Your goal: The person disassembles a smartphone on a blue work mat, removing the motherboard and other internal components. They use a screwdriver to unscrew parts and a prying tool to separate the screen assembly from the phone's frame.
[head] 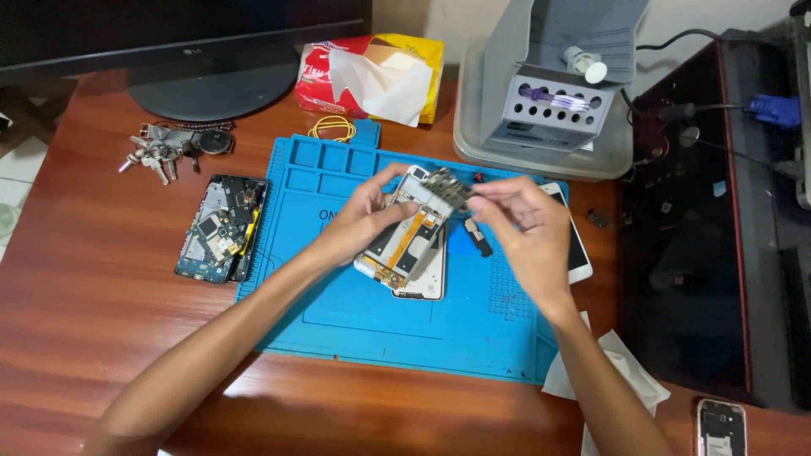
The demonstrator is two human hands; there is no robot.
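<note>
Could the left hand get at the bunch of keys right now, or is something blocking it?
Probably not freely: the left hand is holding the opened phone. The table toward the keys looks unobstructed.

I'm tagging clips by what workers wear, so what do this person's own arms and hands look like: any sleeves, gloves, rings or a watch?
Both forearms are bare up to the picture's edge, with no sleeves in view. The left hand and right hand wear no gloves. No watch, bracelet or ring shows on either wrist or the fingers.

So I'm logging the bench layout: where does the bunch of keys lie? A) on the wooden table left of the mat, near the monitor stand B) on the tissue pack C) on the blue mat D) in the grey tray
A: the bunch of keys lies on the wooden table, left of the blue mat, beside the monitor stand.
</note>
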